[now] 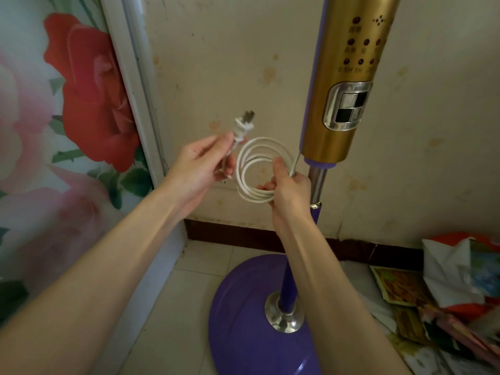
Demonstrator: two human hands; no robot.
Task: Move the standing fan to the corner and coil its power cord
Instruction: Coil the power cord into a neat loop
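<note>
Clenched around several white loops of the power cord [259,169], the right hand [288,194] held the coil just beside the fan [335,104] pole, thumb pressed on the strands. Pinching the cord just below the plug [54,128], the left hand [197,169] kept the prongs pointing up, close to the coil's left edge. From the head view, the gold and purple fan stood upright on its round purple base [243,315] on the tiled floor, near the stained wall [230,63] and the flowered panel [67,104]; crumpled papers [446,293] lay to the right
</note>
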